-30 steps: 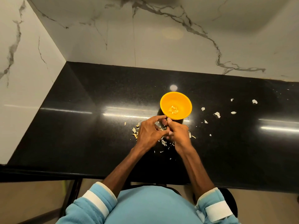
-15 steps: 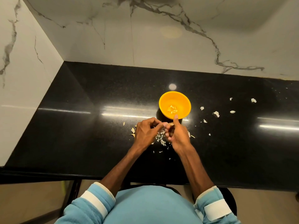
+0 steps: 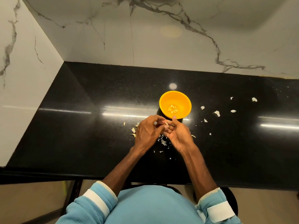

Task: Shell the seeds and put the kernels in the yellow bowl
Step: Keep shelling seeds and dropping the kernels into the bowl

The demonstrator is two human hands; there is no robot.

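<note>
**Item: seed (image 3: pixel 165 122), in hand.** Small, pale, held where the two hands meet, above the desk (image 3: pixel 80 118) and just short of the bowl (image 3: pixel 186 101). Whether the shell is off yet, and which way its long axis runs, is too small to tell.

**Grip.** Left hand (image 3: pixel 148 131): back up, fingers curled, grip narrow, tips pinching the seed. Right hand (image 3: pixel 178 135): palm up, fingers nearly straight, propping the seed from below; one fingertip (image 3: pixel 174 117) reaches the bowl's near rim.

**Bowl.** Yellow, upright, directly beyond the fingertips and slightly to the right. A small heap of kernels (image 3: pixel 172 109) lies at its bottom.

**Governing relation.** The bowl lies straight ahead of the grip, its near rim touching or almost touching the right fingertip. The right hand is the nearer. Judged so, a short forward carry or tip over the rim would land a kernel.

**Waste.** Shells (image 3: pixel 163 141) lie scattered on the desk under and between the hands, with more to the left and well off to the right.
</note>
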